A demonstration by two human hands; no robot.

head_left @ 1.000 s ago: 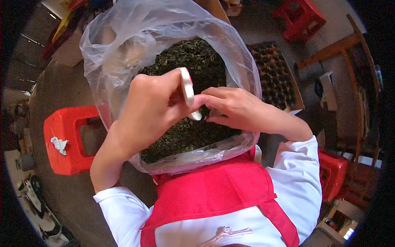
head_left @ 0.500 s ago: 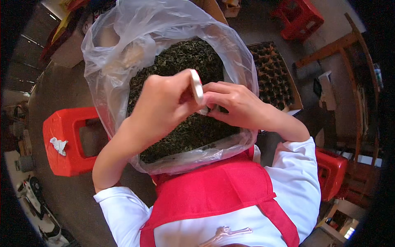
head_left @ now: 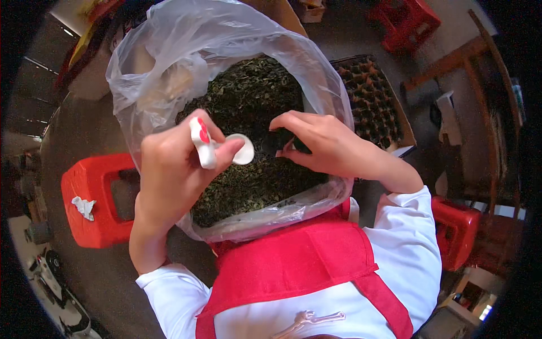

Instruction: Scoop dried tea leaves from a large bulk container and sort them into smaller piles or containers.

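Observation:
A large clear plastic bag (head_left: 330,68) stands open before me, filled with dried dark-green tea-like leaves (head_left: 248,186). Over the leaves, my left hand (head_left: 172,164) is closed around the handle of a white spoon (head_left: 243,151). Red marks show on the handle end, and the spoon's round bowl points to the right. My right hand (head_left: 327,141) hovers above the right part of the leaves. Its thumb and index finger are apart, a gap lies between it and the spoon, and I see nothing held in it.
Beyond the bag's right side lies a cardboard tray (head_left: 403,121) of small dark-and-brown pieces in rows. Red plastic stools stand at the left (head_left: 93,220), far right (head_left: 403,22) and near right (head_left: 457,234). A wooden frame (head_left: 451,68) stands farther right.
The hands were together at the spoon over the middle of the leaves. My left hand has drawn back leftward with the spoon, and my right hand's fingers have spread apart.

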